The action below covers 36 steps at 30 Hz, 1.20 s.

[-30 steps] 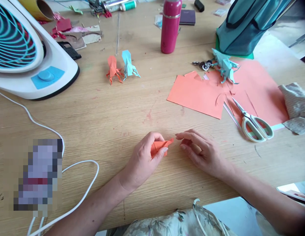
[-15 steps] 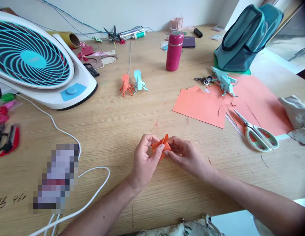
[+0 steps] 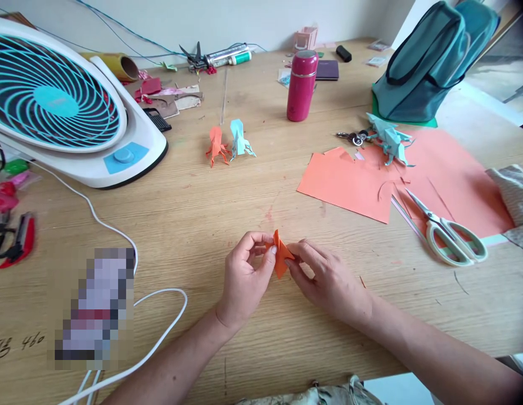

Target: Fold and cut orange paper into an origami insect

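Note:
A small piece of folded orange paper (image 3: 280,260) is held up over the table between my two hands. My left hand (image 3: 247,275) pinches its left side between thumb and fingers. From the other side, my right hand (image 3: 323,273) grips the right edge with its thumb and forefinger. Part of the paper is hidden behind my left thumb and fingers. Farther back stand two folded paper figures, an orange one (image 3: 217,147) and a light blue one (image 3: 240,139).
Scissors (image 3: 453,236) lie on orange paper sheets (image 3: 348,183) at right, near a larger blue paper figure (image 3: 392,140). A pink flask (image 3: 302,87) and a teal bag (image 3: 425,73) stand behind. At left are a fan (image 3: 135,154), a white cable (image 3: 160,337) and a blurred-out phone-like object (image 3: 93,309).
The folded paper has turned between my hands and now shows a taller, pointed face. My right hand has shifted its hold along the right edge. The view has moved slightly.

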Tool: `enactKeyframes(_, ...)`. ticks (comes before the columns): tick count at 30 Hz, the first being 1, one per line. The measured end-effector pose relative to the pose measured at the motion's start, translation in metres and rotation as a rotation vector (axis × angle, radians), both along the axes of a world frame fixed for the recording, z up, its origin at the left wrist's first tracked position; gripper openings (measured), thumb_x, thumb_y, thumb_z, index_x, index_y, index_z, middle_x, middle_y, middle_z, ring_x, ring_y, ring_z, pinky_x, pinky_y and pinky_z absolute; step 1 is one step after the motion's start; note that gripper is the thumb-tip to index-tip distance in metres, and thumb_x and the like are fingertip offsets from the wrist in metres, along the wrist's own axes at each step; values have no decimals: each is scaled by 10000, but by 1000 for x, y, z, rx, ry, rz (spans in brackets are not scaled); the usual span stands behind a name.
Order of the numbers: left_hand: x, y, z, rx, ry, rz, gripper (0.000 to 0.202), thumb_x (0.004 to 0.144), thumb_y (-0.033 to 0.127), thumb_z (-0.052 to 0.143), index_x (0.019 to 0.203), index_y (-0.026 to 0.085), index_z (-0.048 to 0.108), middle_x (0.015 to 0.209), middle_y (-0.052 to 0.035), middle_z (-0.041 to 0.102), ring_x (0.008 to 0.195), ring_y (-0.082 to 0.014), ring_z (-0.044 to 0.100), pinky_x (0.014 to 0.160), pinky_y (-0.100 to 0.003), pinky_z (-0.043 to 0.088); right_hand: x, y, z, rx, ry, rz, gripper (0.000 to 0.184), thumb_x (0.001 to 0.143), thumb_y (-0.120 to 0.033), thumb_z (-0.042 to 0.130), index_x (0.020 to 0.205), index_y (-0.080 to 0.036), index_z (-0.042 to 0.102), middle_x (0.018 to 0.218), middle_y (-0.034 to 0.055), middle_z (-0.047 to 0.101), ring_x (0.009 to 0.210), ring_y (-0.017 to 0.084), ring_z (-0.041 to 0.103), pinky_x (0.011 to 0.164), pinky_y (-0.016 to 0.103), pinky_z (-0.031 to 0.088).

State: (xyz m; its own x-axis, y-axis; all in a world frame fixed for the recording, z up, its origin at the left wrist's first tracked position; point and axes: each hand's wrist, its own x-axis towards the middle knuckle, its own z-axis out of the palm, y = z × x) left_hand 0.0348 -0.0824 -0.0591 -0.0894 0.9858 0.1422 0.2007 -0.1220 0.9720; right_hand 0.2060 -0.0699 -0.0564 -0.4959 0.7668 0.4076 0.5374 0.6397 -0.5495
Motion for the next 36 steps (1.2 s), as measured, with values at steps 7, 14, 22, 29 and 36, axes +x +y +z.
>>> enactKeyframes(7,-1,-4,9,159,40,4,90,905,128,635,970,190,649,1006,-43,736,938,-154,705,889,-294,573,4,-3,4,304,-88,43,300,949,-47,528,1241,-114,535,913,95,713,763,194,664,666,317,506)
enactKeyframes(14,-4,-6,12,364,126,-20,200,896,35,595,987,206,640,1051,-49,716,1007,-171,685,920,-342,563,6,-4,8,225,0,28,320,943,-42,521,1247,-141,543,1126,126,701,927,202,686,754,318,551)
enactKeyframes(22,-6,-7,12,514,177,-77,252,850,-19,608,975,200,621,1041,-54,691,989,-171,663,874,-334,569,2,-2,8,-109,247,-10,476,932,-232,652,1375,-206,479,1218,91,680,965,177,677,799,301,546)
enactKeyframes(29,-2,-9,14,517,228,-63,237,834,0,647,950,206,632,1014,-38,684,957,-160,659,860,-312,557,3,4,12,-282,357,76,124,952,-187,604,1040,-206,689,943,40,700,862,157,641,775,286,517)
enactKeyframes(36,-1,-11,11,326,140,-10,145,906,81,596,954,215,629,921,-32,686,912,-166,673,851,-323,570,-2,1,10,-244,387,76,205,965,-130,548,1043,-197,726,910,61,710,831,153,660,726,276,525)
